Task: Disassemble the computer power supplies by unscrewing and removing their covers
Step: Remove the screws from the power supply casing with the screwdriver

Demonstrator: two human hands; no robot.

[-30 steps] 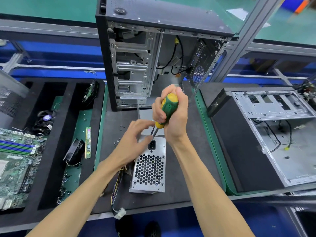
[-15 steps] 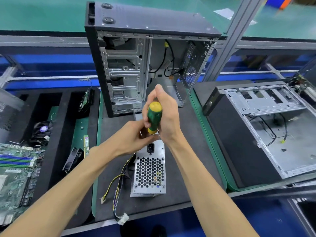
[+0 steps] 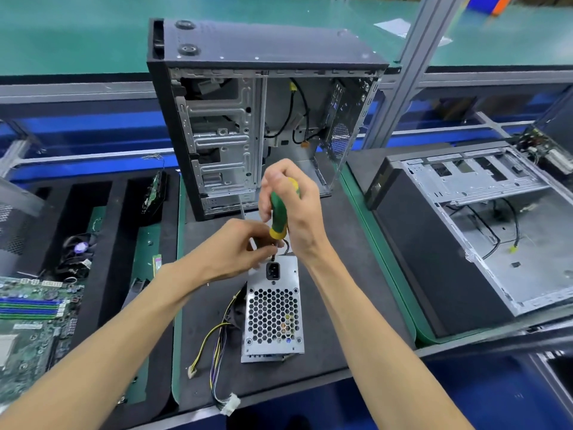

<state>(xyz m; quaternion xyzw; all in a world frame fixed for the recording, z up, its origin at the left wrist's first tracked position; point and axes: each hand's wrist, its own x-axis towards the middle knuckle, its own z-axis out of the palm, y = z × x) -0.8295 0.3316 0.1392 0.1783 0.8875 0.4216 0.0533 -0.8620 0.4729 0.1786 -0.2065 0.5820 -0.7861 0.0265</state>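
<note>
A silver power supply point(image 3: 273, 308) with a honeycomb grille and a black power socket stands on the dark mat, its cable bundle point(image 3: 217, 352) trailing to the left. My right hand point(image 3: 294, 209) grips a green and yellow screwdriver point(image 3: 279, 217) upright, tip down at the unit's top edge just above the socket. My left hand point(image 3: 238, 249) pinches the screwdriver's shaft near the tip, beside the top left corner of the unit.
An open black tower case point(image 3: 248, 119) stands upright just behind my hands. A second case point(image 3: 465, 231) lies open on the right. Left trays hold a motherboard point(image 3: 28, 318), a fan point(image 3: 79, 249) and circuit boards. The mat's front edge is close.
The screwdriver has swung from tilted to nearly upright over the unit's top edge. My left fingers have closed around the shaft near the tip. The view has shifted slightly.
</note>
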